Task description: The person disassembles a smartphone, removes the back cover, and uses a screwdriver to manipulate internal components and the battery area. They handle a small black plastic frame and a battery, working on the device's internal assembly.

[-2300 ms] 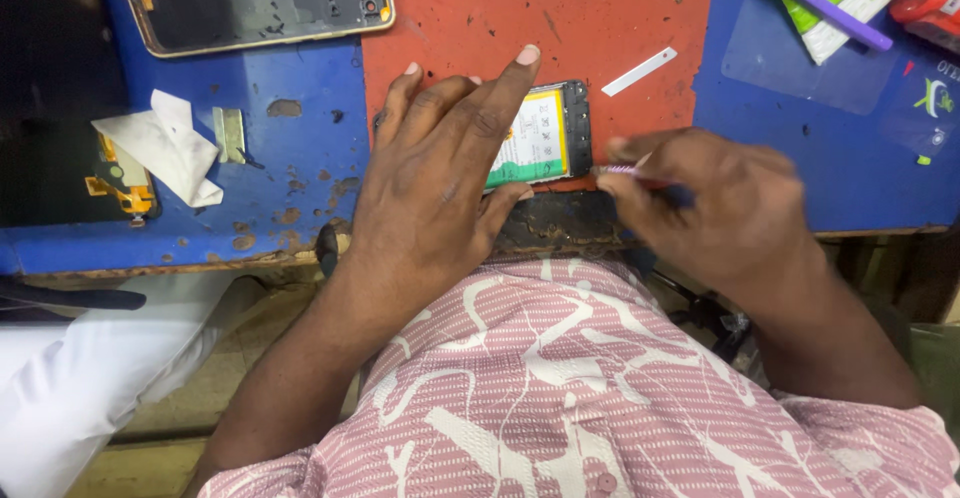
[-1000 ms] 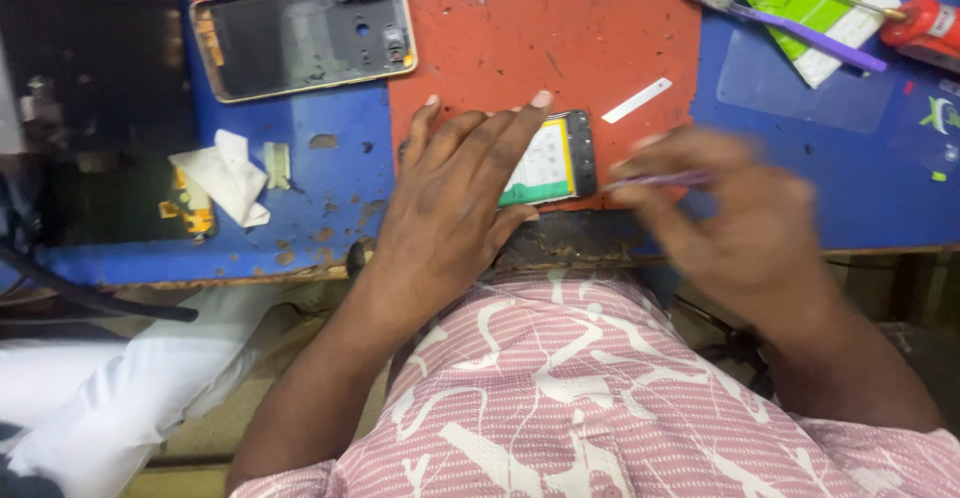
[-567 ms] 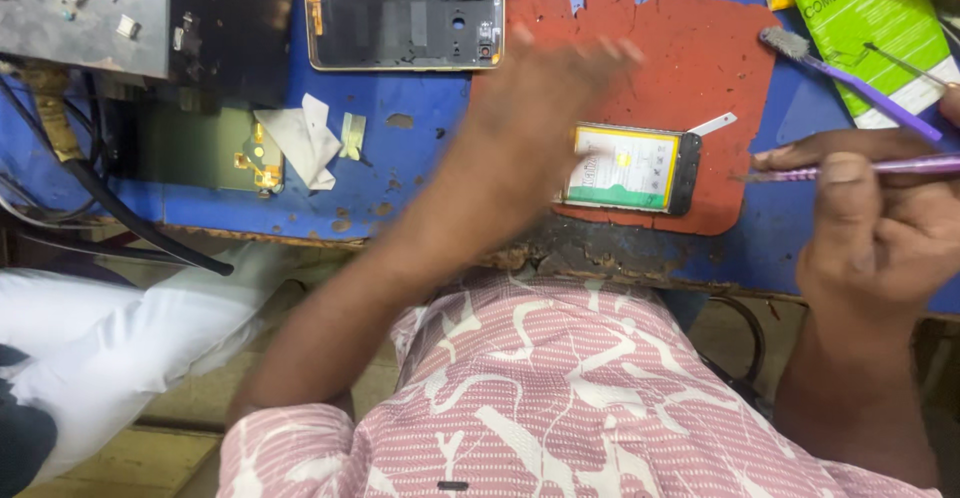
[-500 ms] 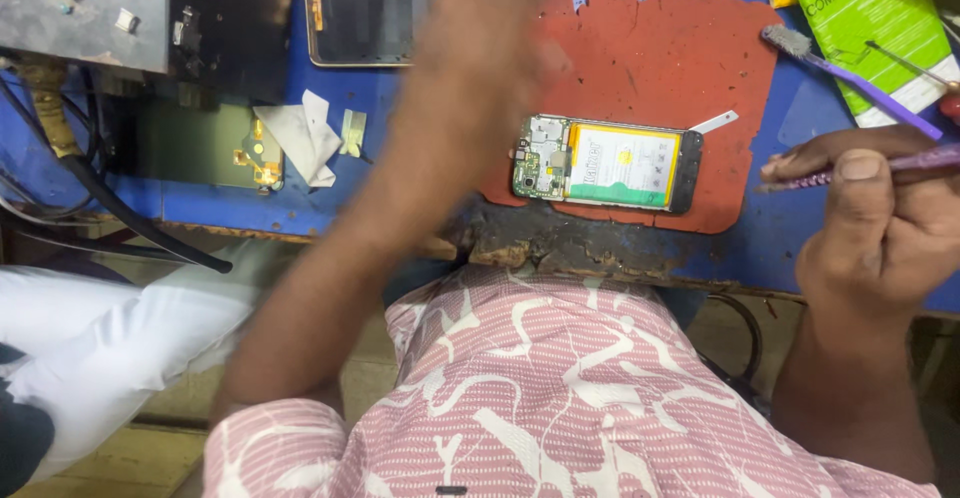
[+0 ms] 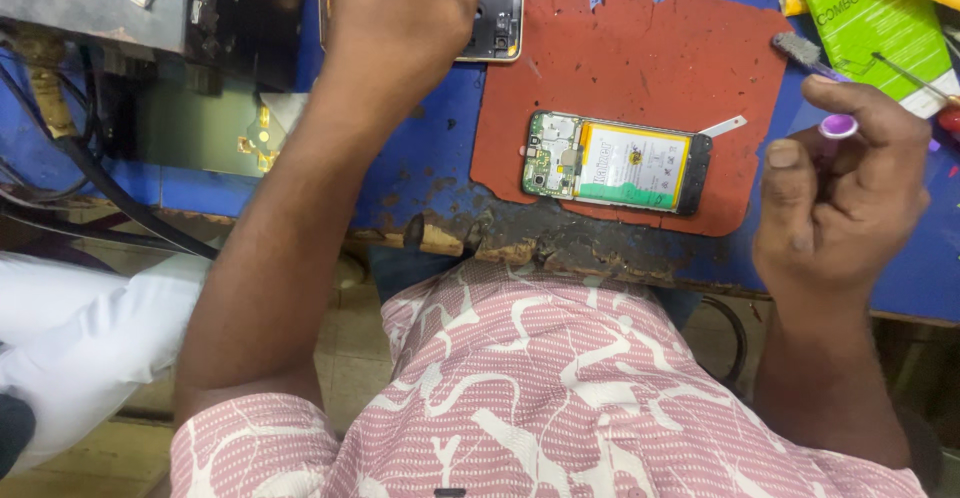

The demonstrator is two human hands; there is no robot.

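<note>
Both arms reach apart: left hand (image 5: 400, 8) stretched forward, clasping the phone frame (image 5: 495, 13); right hand (image 5: 840, 193) curled, pinching a purple tool (image 5: 838, 126) beside the opened phone (image 5: 615, 163).

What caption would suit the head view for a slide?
Opened phone on a red mat; left hand reaches to a phone frame, right hand holds a purple tool.
</note>
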